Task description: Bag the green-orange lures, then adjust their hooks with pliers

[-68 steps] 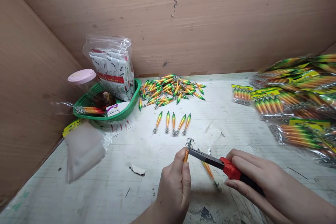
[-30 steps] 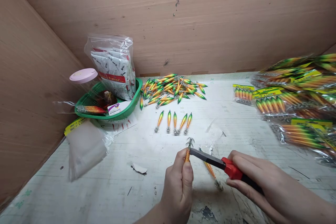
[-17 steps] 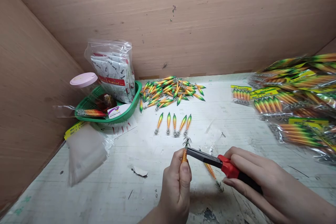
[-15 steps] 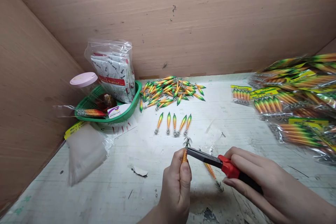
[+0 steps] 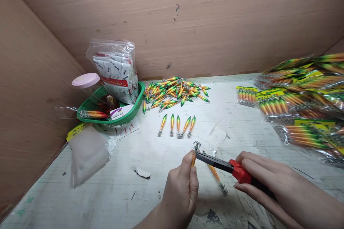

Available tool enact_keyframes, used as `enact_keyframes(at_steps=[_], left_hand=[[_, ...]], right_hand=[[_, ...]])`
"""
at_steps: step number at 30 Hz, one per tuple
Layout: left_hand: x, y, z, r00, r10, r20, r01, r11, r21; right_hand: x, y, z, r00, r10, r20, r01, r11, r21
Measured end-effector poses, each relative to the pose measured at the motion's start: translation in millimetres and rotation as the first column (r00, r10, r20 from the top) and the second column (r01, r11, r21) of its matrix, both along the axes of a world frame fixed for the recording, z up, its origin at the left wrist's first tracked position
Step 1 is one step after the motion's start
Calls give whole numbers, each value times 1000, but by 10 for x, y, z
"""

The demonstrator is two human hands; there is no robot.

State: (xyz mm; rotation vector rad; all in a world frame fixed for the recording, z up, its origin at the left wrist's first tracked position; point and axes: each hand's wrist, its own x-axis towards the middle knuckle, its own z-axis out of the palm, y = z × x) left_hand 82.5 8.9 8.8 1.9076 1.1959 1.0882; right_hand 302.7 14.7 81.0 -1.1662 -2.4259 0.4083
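Note:
My left hand (image 5: 181, 188) is closed around an orange squid jig (image 5: 194, 158), its crown of hooks pointing up and away from me. Most of the jig's body is hidden in the fingers. In my right hand (image 5: 271, 182) is a pair of pliers (image 5: 239, 172) with red and black handles; the jaw tips meet the jig just below its hooks. Another orange squid jig (image 5: 215, 174) lies on the table beneath the pliers, hooks toward me. Beyond my hands, several green and orange squid jigs (image 5: 178, 126) lie side by side in a row.
A heap of squid jigs (image 5: 174, 93) lies by the back wall. At left stands a green basket (image 5: 126, 117) with packets and a pink-lidded jar (image 5: 86, 80), and clear plastic bags (image 5: 88, 154) lie before it. Bagged jigs (image 5: 306, 136) are piled at right. A torn paper scrap (image 5: 143, 173) lies left of my hands.
Both hands have shifted slightly to the right together with the jig and the pliers. The plier tips are still at the jig's hook end.

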Motion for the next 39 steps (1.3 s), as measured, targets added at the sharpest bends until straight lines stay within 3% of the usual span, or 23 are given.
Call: enact_keyframes(at_steps=[6,10,14,17,19,21,23,26,28,29,31,36,39], left_hand=[[-6,-9,-56,1000,-16,-3,17,998,68],[3,-22,-88,999,-26,28,25,999,33],[-9,-4,-21,993,-85,86,92,993,-81],[-11,5,55,972,-142,190,186,953,-239],[-14,16,114,946,-89,311,203,912,-357],[-63,69,197,926,44,375,125,901,-415],[-199,202,310,943,149,298,-31,930,-365],[-583,557,462,969,226,-102,-231,972,-41],[-887,849,470,863,346,-368,-274,933,234],[-1024,993,433,833,330,-443,-207,930,304],[-1220,1244,294,816,169,-552,0,956,293],[-1240,1549,-127,817,81,-571,93,959,268],[-1173,1570,-217,843,49,-536,127,950,286]], right_hand=[[4,44,67,999,49,0,-49,999,6],[34,52,45,997,70,24,-70,997,26],[63,7,-31,998,69,-12,-69,997,22],[74,-28,-105,998,34,-55,-36,999,-19],[95,-42,-159,997,7,-78,-14,996,-84],[137,-49,-218,994,-44,-97,29,987,-156],[200,-53,-287,986,-111,-128,85,977,-197],[298,-52,-421,958,-197,-207,163,972,-169],[336,-42,-524,942,-219,-255,191,973,-129],[343,-35,-574,936,-221,-274,196,974,-113],[334,-18,-663,924,-221,-314,200,975,-99],[308,0,-800,862,-290,-416,247,956,-156],[347,-15,-848,819,-343,-459,265,937,-228]])
